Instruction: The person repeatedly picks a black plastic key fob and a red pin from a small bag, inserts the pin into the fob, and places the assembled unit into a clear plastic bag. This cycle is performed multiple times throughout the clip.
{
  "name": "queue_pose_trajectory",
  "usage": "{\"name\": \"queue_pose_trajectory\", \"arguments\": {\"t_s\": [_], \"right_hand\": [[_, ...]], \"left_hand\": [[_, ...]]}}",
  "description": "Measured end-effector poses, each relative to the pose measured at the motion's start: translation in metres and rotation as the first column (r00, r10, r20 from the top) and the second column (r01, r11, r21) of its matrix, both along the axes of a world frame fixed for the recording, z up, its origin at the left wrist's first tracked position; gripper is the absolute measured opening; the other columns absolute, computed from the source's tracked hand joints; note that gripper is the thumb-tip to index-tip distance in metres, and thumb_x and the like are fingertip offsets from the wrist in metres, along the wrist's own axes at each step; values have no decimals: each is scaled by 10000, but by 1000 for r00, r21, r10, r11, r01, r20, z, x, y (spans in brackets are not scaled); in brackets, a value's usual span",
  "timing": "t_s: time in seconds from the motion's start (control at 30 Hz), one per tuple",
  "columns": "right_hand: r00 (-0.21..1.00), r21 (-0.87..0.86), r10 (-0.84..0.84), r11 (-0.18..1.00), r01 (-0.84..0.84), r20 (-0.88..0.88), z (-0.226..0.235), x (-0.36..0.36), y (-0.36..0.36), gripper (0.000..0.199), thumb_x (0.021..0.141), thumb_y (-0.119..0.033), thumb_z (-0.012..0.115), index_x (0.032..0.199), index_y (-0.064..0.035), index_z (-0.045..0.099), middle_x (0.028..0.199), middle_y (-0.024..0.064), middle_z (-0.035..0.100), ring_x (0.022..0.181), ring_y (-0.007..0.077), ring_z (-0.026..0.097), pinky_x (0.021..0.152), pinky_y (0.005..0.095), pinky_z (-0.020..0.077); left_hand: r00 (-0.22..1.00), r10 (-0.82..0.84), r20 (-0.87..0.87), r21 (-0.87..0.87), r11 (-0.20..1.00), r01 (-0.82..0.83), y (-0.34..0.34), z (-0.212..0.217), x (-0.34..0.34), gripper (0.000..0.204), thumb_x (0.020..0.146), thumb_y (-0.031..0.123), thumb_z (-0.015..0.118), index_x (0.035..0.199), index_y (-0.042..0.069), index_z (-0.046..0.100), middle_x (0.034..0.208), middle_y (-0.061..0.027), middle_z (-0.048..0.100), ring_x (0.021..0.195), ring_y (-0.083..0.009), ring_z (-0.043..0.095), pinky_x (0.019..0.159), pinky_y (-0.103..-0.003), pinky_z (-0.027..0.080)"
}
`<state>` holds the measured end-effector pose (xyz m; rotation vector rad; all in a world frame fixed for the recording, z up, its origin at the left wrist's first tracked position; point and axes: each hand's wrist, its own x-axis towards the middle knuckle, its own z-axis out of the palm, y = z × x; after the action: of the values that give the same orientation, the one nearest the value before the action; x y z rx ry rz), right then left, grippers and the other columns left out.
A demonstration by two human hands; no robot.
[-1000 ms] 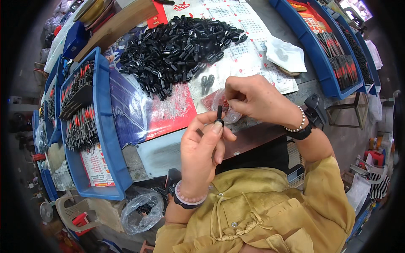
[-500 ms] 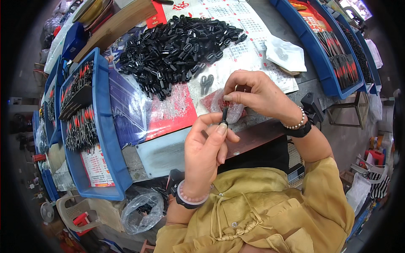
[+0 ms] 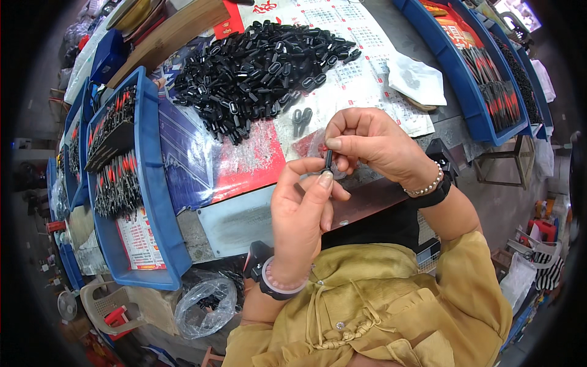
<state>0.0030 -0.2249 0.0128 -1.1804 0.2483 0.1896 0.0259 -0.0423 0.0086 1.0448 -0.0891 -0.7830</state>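
Both hands meet just above the near edge of the tabletop (image 3: 391, 37). The left hand (image 3: 302, 211) has its thumb and forefinger pressed together on the lower end of a small black part (image 3: 328, 161), and the right hand (image 3: 367, 144) pinches the upper end of the same part from 1 o'clock, so the part stands nearly upright between the two grips. I cannot tell whether it is one piece or two pieces being joined; the fingers hide most of it.

Judging by how things lie, the work is somewhere in the middle. A large heap of loose black pieces (image 3: 260, 67) lies at 11 o'clock from the hands, and it looks far from used up. Two dark pieces (image 3: 301, 116) lie apart from the heap, near the hands at 11 o'clock. At 9 o'clock a blue tray (image 3: 153, 202) holds rows of black and red items, perhaps finished ones, and another blue tray (image 3: 465, 73) at 2 o'clock holds similar rows.

A crumpled white paper (image 3: 416, 79) lies at 1 o'clock, well apart from the hands. A clear plastic bag (image 3: 205, 303) hangs below the tabletop at 7 o'clock. Nothing seems to block the way between the hands and the heap.
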Motion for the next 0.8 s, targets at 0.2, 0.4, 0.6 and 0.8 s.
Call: {"name": "queue_pose_trajectory", "arguments": {"t_s": [0.2, 0.4, 0.6, 0.8], "right_hand": [[998, -40, -57, 998, 57, -13, -4, 2, 2, 139, 902, -132, 626, 946, -1, 617, 792, 28, 648, 668, 63, 619, 553, 193, 476], [999, -206, -52, 977, 52, 4, 0, 2, -3, 136, 896, -120, 624, 938, 8, 617, 787, 42, 658, 649, 67, 617, 544, 187, 479], [999, -240, -48, 970, 48, 6, 3, -1, -5, 171, 896, -124, 624, 983, 23, 637, 794, 48, 661, 632, 67, 608, 541, 197, 480], [998, -290, 9, 957, 7, 54, -1, -1, -9, 194, 924, -129, 576, 1018, 31, 634, 796, 55, 656, 646, 70, 610, 551, 192, 489]], "left_hand": [[999, 28, -23, -17, 999, -29, -5, -2, -1, 202, 953, 98, 539, 1129, 15, 483, 796, -136, 639, 451, -32, 411, 413, -160, 304], [998, 44, -36, -9, 999, -45, -5, -2, 0, 199, 953, 93, 535, 1131, 19, 483, 792, -129, 636, 451, -31, 411, 411, -160, 301], [999, 30, -44, 8, 1000, -30, -7, -3, -1, 199, 953, 109, 537, 1125, 21, 489, 776, -123, 630, 444, -34, 408, 404, -162, 293], [999, 33, -32, 30, 999, -32, -8, -3, -2, 203, 952, 144, 548, 1111, 25, 503, 754, -122, 628, 430, -48, 410, 393, -168, 290]]}}
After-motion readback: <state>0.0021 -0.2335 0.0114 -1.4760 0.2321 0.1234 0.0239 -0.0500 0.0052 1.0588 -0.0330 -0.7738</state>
